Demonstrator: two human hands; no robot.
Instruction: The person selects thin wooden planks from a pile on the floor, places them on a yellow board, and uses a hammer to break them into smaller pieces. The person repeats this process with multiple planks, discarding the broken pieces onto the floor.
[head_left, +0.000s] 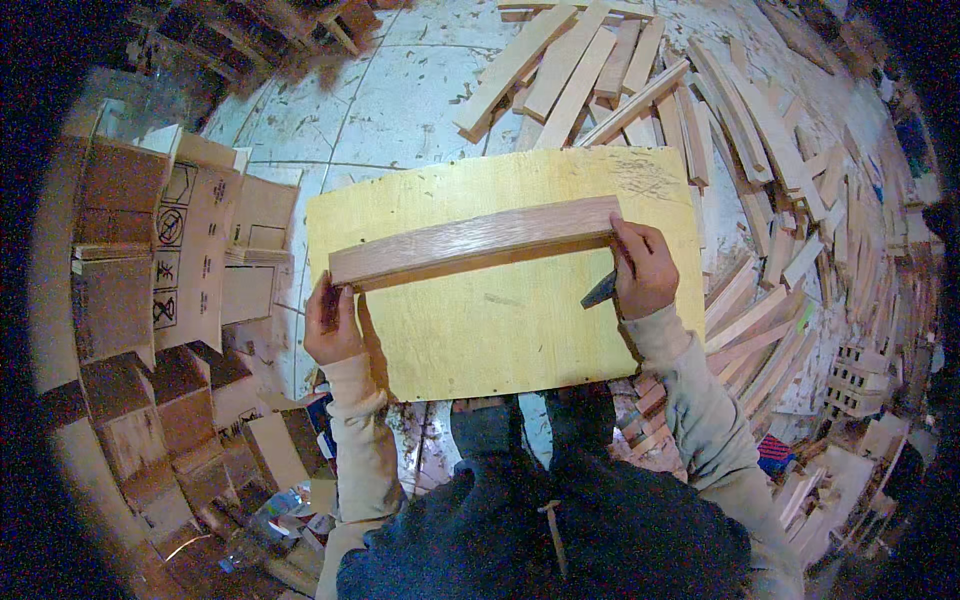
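Observation:
A flat brown wooden strip [470, 240] stretches between my two hands over a pale yellow board [480, 340], its right end tilted a little farther from me. My left hand [335, 322] is closed on the strip's left end, thumb on the near side. At the other end, my right hand [645, 268] pinches the strip's corner with thumb and fingers. A small dark, flat-edged piece [599, 290] sticks out from under the right palm; its kind is hard to make out. A shadow lies along the strip's near edge.
Loose wooden strips [570, 80] lie heaped beyond the board, and more [770, 320] spread down the right side. Open cardboard boxes [190, 250] stand at the left. A small stack of cut wood blocks [858, 380] sits at the far right. Tiled floor [390, 90] shows scattered chips.

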